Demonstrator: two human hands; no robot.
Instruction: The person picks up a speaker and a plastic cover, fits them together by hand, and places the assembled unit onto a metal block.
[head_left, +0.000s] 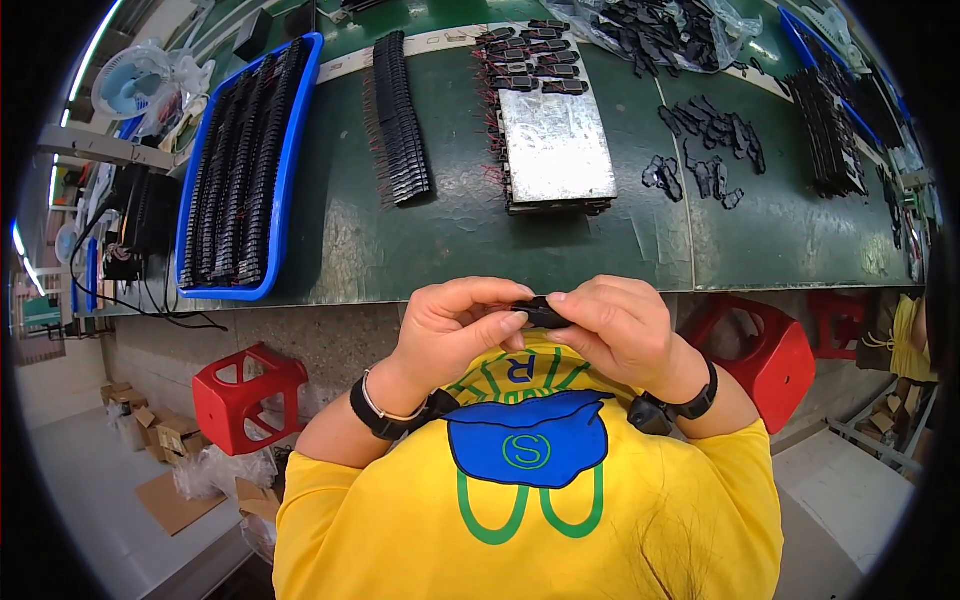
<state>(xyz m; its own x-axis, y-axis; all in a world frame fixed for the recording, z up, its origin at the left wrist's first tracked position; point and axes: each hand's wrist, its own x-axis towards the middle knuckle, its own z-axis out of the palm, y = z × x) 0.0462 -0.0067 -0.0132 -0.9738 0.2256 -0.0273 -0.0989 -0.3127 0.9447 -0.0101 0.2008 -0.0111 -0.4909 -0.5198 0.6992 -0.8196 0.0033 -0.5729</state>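
Observation:
Both of my hands meet in front of my chest, just off the table's near edge, around one small black plastic part (pixel 541 314). My left hand (pixel 462 322) pinches its left end between thumb and fingers. At the other end, my right hand (pixel 622 322) grips it the same way. Beyond my hands lies a silvery metal plate (pixel 558 150) on a stack, its far part covered with small black speaker-like parts (pixel 530 58) with red wires. Left of it runs a long row of black parts (pixel 400 120) with thin wires.
On the left stands a blue tray (pixel 284 215) packed with rows of black parts. Loose black pieces (pixel 715 140) lie to the right, with a plastic bag of more (pixel 670 30) behind. Red stools (pixel 250 395) stand below the green table (pixel 450 245); cartons (pixel 165 432) lie on the floor.

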